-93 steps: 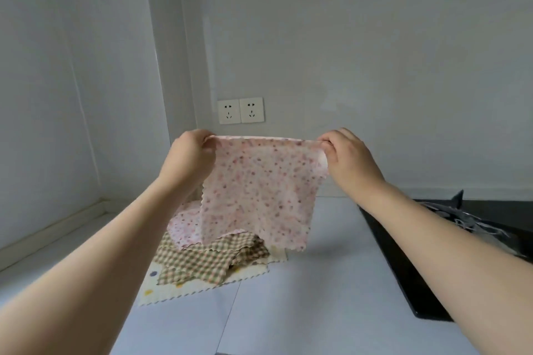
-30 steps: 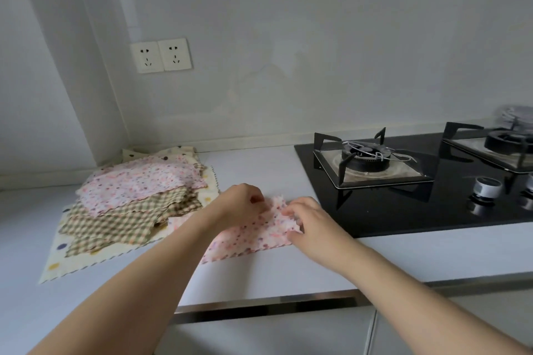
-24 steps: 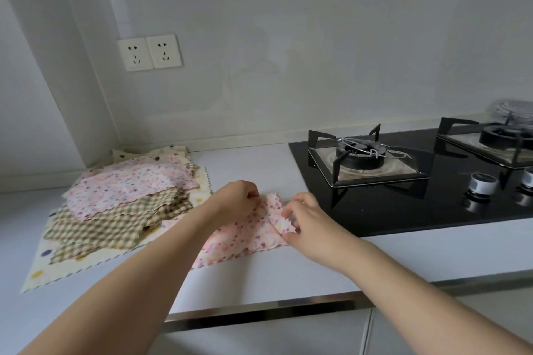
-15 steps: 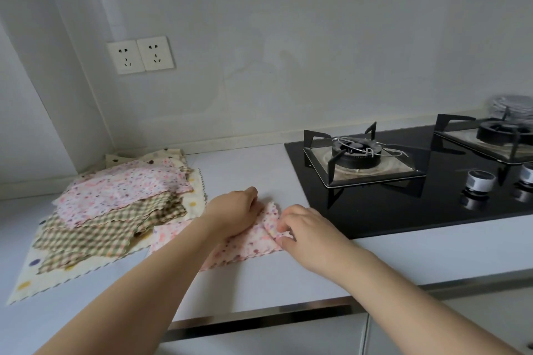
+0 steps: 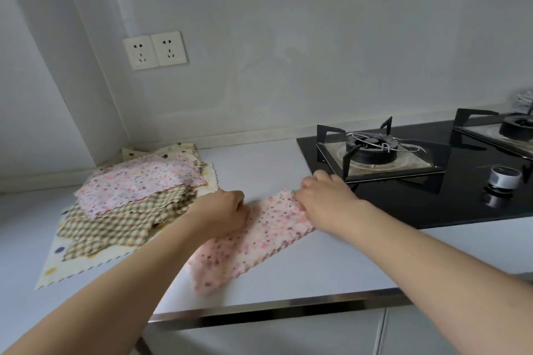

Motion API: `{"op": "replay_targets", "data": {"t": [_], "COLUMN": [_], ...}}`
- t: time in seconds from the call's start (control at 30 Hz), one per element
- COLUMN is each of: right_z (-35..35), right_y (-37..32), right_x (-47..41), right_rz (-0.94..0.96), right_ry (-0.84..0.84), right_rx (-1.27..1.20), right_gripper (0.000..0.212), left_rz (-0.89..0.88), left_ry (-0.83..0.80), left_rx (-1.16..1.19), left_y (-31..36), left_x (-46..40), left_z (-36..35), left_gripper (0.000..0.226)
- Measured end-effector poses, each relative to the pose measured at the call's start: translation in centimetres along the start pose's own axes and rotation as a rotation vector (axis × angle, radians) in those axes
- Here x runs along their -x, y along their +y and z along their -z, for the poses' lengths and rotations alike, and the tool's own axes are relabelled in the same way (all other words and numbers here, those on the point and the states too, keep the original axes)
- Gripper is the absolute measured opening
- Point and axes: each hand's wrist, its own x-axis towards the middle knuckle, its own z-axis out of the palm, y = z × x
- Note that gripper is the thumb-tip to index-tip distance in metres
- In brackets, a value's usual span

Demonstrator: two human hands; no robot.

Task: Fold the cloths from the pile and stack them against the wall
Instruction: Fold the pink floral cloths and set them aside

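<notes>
My left hand (image 5: 223, 212) and right hand (image 5: 324, 196) pinch the pink floral scalloped cloth (image 5: 251, 242); pile of patterned cloths (image 5: 127, 210) at nine o'clock.

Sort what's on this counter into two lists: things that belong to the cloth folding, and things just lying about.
Part of the job:
- pink floral cloth, under both hands
- left hand
- right hand
- pile of cloths in the corner
- wall

Just there:
- gas hob
- burner knob
- wall sockets
</notes>
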Motion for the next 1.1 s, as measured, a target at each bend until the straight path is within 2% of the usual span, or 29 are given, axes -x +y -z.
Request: {"op": "replay_targets", "data": {"t": [0.07,0.2,0.3,0.4,0.47,0.6,0.7,0.83,0.9,1.0,1.1], "right_z": [0.5,-0.3,-2.3,-2.8,-2.0,-0.4,-0.9,-1.9,-2.0,-2.2,-2.3], "right_y": [-0.5,-4.4,-6.2,-6.6,-6.7,-8.8,-10.8,-11.5,-11.3,-11.0,-11.1], "right_x": [-0.3,0.0,0.3,0.1,-0.1,-0.7,-0.9,-0.9,-0.8,-0.5,-0.1], "right_rz": [-0.047,-0.107,-0.123,-0.162,-0.198,-0.31,-0.387,-0.387,-0.374,-0.334,-0.256], "right_ry": [0.049,0.115,0.061,0.039,-0.027,-0.177,-0.191,-0.21,-0.208,-0.178,-0.049], "right_rx": [-0.019,-0.354,-0.362,-0.36,-0.338,-0.334,-0.286,-0.292,-0.311,-0.34,-0.319], "right_gripper": [0.032,0.03,0.043,0.045,0.047,0.061,0.073,0.078,0.078,0.079,0.075], "left_rz": [0.002,-0.014,0.01,0.06,0.026,-0.075,-0.163,-0.293,-0.347,-0.424,-0.427], "left_ry": [-0.016,0.051,0.073,0.08,0.038,-0.098,-0.052,0.178,0.252,0.273,0.24], "left_rx": [0.041,0.053,0.124,0.196,0.293,0.492,0.451,0.297,0.221,0.14,0.151], "left_y": [-0.6,-0.2,-0.9,-2.5,-3.6,-5.7,-7.0,-7.9,-8.0,-8.1,-8.3], "left_x": [0.9,2.5,4.2,6.6,8.0,10.8,11.5,11.6,11.5,11.2,10.9], "left_z": [0.1,0.3,0.8,1.5,2.1,2.6,1.9,1.0,0.8,0.6,0.8], "left_gripper": [0.031,0.025,0.016,0.008,0.005,0.032,0.03,0.017,0.026,0.027,0.033]}}
